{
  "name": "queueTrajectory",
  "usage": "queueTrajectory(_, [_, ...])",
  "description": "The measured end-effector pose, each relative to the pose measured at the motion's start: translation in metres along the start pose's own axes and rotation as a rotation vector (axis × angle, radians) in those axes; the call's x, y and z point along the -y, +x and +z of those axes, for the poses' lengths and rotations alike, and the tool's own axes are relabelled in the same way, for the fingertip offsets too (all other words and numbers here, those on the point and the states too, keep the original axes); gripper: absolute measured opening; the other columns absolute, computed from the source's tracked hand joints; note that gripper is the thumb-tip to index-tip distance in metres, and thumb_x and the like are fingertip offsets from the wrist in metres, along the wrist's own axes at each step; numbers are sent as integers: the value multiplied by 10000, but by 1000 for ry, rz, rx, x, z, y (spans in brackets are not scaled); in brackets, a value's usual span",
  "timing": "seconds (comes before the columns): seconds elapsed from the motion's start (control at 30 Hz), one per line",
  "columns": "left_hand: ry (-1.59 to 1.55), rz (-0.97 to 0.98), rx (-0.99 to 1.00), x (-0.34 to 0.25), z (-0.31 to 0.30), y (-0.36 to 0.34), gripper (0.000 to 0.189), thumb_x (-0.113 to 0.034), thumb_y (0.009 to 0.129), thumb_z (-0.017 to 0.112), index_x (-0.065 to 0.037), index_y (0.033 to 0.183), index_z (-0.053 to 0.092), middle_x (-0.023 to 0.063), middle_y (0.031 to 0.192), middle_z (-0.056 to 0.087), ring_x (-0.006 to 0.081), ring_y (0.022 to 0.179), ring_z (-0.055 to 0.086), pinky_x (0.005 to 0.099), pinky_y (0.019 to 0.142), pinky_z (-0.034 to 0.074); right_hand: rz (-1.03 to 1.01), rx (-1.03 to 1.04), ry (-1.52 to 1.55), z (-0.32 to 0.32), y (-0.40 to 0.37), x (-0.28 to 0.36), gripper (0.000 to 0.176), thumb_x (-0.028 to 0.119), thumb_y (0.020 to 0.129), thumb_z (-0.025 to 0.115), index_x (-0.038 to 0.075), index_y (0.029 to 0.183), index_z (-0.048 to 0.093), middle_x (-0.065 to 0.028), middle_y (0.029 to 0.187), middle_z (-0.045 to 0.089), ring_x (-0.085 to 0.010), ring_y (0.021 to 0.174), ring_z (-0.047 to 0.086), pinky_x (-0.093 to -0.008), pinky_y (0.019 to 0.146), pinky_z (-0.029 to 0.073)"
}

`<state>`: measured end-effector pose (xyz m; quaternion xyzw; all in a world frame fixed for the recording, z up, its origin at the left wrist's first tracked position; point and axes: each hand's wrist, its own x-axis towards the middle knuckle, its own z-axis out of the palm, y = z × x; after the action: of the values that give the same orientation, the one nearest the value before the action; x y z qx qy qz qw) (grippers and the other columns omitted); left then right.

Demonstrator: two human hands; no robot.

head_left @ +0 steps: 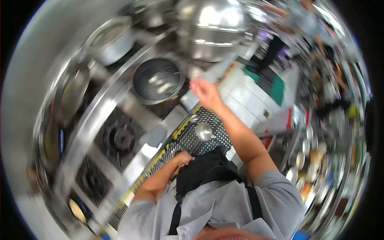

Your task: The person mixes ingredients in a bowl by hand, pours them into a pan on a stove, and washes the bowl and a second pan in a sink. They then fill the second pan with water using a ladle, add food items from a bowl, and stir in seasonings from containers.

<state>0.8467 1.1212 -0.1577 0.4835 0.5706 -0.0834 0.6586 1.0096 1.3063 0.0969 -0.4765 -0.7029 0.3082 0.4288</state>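
Beside the wok (pixel 158 80), the right hand (pixel 206 94) is raised, its fingers apparently clenched on the blurred handle of a steel bowl (pixel 212 28). Nearer the body than the wok, the left hand (pixel 184 158) grasps a ladle (pixel 204 131) over the perforated grate (pixel 218 116). Judged step: carrying the bowl. Further movement requires a firm hold and clearance from the wok.

Glare whitens the steel pot (pixel 212 28) above the fingers (pixel 196 85) of the right hand (pixel 206 95); motion blur everywhere, edges fisheye-bent.
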Motion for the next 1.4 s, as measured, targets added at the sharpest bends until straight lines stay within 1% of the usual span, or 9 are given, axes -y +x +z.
queueTrajectory(0.07, [132, -30, 89, -28, -8, 20, 351, -271, 824, 720, 8, 636, 619, 88, 560, 579, 184, 445, 540, 338, 402, 398, 207, -101, 152, -44, -80, -46, 251, 231, 927, 597, 26, 1059, 657, -105, 878, 687, -134, 798, 633, -299, 717, 510])
queueTrajectory(0.23, [-542, 83, 174, -49, -1, 96, 313, -291, 915, 589, -127, 658, 517, 2, 529, 465, 156, 413, 419, 303, 402, 353, 857, -321, 477, -122, -293, -235, 162, 204, 932, 582, 59, 952, 650, -5, 795, 640, -94, 629, 577, -273, 553, 477])
queueTrajectory(0.3, [-667, -32, 108, -73, -7, 157, 304, -209, 910, 545, -146, 630, 444, -8, 516, 433, 138, 405, 390, 304, 390, 336, 1106, -393, 342, -154, -337, -257, 210, 251, 938, 565, 62, 888, 641, -18, 772, 631, -80, 563, 548, -223, 465, 428])
queueTrajectory(0.53, [-986, -93, 57, -127, 19, 180, 268, -169, 904, 602, -126, 724, 409, -34, 534, 373, 93, 399, 365, 270, 378, 332, 1461, -312, 302, -210, -458, -271, 196, 237, 924, 569, 53, 927, 635, -29, 750, 615, -102, 544, 541, -260, 452, 449])
queueTrajectory(0.67, [-600, -64, -26, -172, 69, 211, 249, -147, 904, 605, -111, 743, 418, -30, 526, 384, 89, 383, 362, 270, 362, 320, 1532, -291, 215, -219, -476, -275, 189, 225, 927, 559, 56, 917, 641, -25, 738, 612, -98, 528, 527, -257, 454, 443])
queueTrajectory(0.83, [-614, 17, 171, -204, 112, 223, 207, -142, 900, 611, -93, 776, 452, -17, 523, 425, 101, 383, 402, 278, 356, 343, 1413, -258, 147, -227, -489, -269, 211, 235, 938, 549, 45, 973, 633, -23, 791, 624, -85, 576, 548, -239, 475, 451])
queueTrajectory(0.9, [-538, 125, 74, -219, 127, 213, 197, -151, 901, 614, -85, 792, 462, -10, 524, 436, 105, 383, 413, 278, 351, 342, 1418, -267, 155, -228, -495, -265, 211, 232, 937, 549, 41, 975, 632, -22, 786, 622, -88, 576, 549, -242, 474, 452])
queueTrajectory(1.1, [-569, 136, 157, -269, 99, 119, 209, -170, 926, 593, -95, 818, 430, -24, 528, 424, 91, 374, 392, 266, 336, 316, 1419, -257, 155, -213, -498, -273, 232, 233, 897, 570, 20, 948, 647, -39, 736, 643, -111, 536, 572, -281, 454, 467])
queueTrajectory(1.4, [-640, 57, 160, -237, 26, -59, 254, -171, 942, 570, -106, 769, 394, -30, 519, 373, 86, 349, 348, 259, 342, 274, 1321, -74, 211, -155, -453, -311, 216, 189, 909, 566, -8, 979, 624, -61, 679, 601, -137, 458, 536, -278, 386, 428])
